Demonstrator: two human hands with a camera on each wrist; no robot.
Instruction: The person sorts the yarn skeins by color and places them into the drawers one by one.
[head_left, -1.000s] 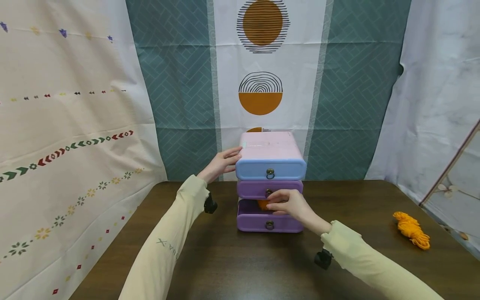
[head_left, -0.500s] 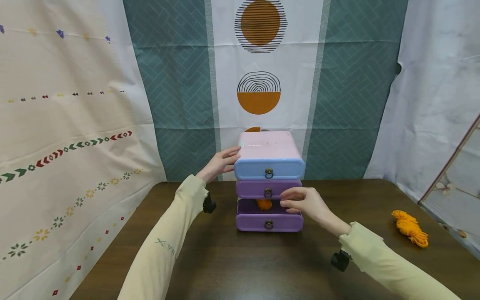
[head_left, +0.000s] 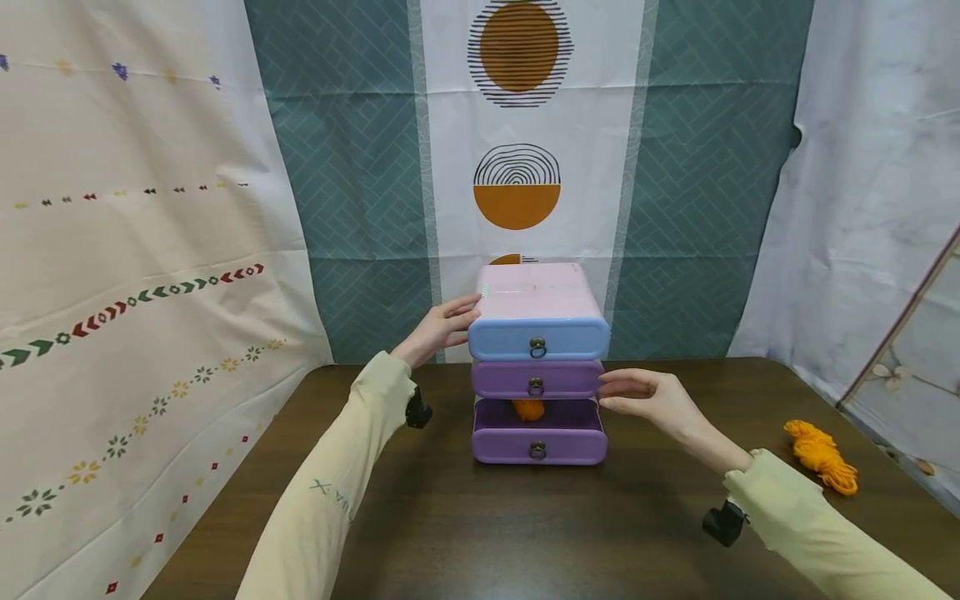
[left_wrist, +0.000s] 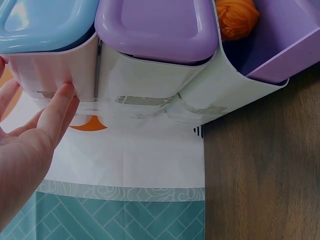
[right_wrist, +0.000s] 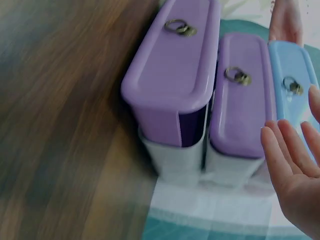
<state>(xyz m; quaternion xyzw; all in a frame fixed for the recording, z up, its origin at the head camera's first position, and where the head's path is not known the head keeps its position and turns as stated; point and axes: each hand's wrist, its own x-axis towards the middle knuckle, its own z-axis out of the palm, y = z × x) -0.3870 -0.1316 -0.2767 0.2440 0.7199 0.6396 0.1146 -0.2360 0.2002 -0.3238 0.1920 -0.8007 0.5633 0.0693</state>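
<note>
A stack of three small drawers stands mid-table, with a blue top drawer (head_left: 538, 339), a purple middle drawer (head_left: 525, 379) and a purple bottom drawer (head_left: 517, 447). The bottom one is pulled out, and orange yarn (head_left: 528, 409) lies inside it, seen also as a wound ball of yarn (left_wrist: 237, 19) in the left wrist view. My left hand (head_left: 435, 331) rests extended fingers against the pink casing's (head_left: 537, 292) left side. Beside the stack's right side, my right hand (head_left: 663, 407) holds nothing, its fingers loosely bent near the middle drawer's end.
A yellow-orange yarn skein (head_left: 821, 457) lies at the right on the dark wooden table (head_left: 480, 533). Patterned cloth (head_left: 360, 208) hangs behind the stack, and more cloth hangs at both sides. Each drawer front carries a ring pull.
My right hand has moved from in front of the bottom drawer's opening out to the right, uncovering the orange yarn inside. The left hand keeps its place on the casing.
</note>
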